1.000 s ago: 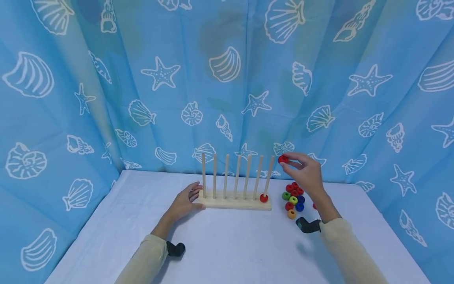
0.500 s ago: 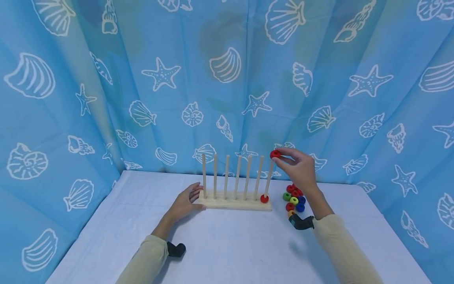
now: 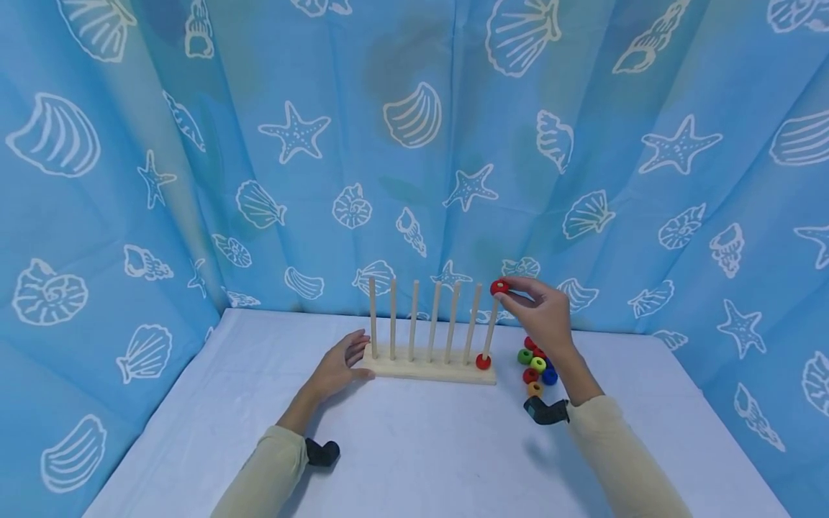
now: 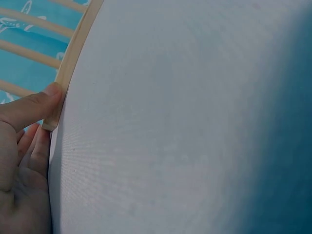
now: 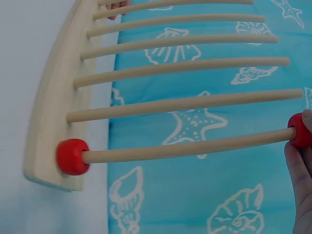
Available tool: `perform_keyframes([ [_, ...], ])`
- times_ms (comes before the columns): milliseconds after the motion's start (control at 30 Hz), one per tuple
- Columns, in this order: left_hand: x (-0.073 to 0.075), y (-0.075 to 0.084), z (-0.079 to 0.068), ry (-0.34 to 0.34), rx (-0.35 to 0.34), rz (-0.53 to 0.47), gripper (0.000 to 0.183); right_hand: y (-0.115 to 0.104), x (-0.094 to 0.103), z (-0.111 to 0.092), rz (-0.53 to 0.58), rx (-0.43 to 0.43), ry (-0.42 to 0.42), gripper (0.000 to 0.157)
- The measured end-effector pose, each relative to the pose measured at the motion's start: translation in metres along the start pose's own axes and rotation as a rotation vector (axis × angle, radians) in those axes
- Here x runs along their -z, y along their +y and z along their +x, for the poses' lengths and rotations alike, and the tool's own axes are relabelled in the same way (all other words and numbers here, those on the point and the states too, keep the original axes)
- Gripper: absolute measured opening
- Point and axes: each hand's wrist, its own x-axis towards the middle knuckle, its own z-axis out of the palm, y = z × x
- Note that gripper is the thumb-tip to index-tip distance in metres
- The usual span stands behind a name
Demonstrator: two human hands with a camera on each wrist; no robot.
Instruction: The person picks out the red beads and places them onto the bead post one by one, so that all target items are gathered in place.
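The right hand pinches a red bead at the tip of the rightmost peg; a loose pinch could drop it onto the worktop, and sideways pressure could shift the peg rack should the left hand, gripping its left end, slacken

A blue curtain hangs in vertical folds behind the desk and along both its sides, printed with white shells and starfish. The desk's surface is white and slightly creased. Above its back edge are 3 large printed starfish; left of it, a fan shell; right of it, a coiled shell.
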Motion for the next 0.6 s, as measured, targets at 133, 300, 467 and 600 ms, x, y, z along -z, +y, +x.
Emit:
perform_keyframes([
  [133, 0.000, 0.000, 0.002, -0.002, -0.002, 0.010, 0.093, 0.008, -0.003, -0.007, -0.015, -0.021, -0.004, 0.040],
  [300, 0.001, 0.000, 0.002, -0.007, 0.004, 0.002, 0.093, 0.022, -0.009, -0.019, -0.015, -0.068, -0.011, 0.041],
  [467, 0.000, -0.001, 0.002, -0.005, 0.007, 0.000, 0.093, 0.038, -0.016, -0.032, -0.007, -0.123, -0.022, 0.044],
  [600, 0.000, -0.001, 0.001, -0.004, 0.010, -0.009, 0.093, 0.051, -0.020, -0.044, -0.006, -0.203, -0.034, 0.045],
])
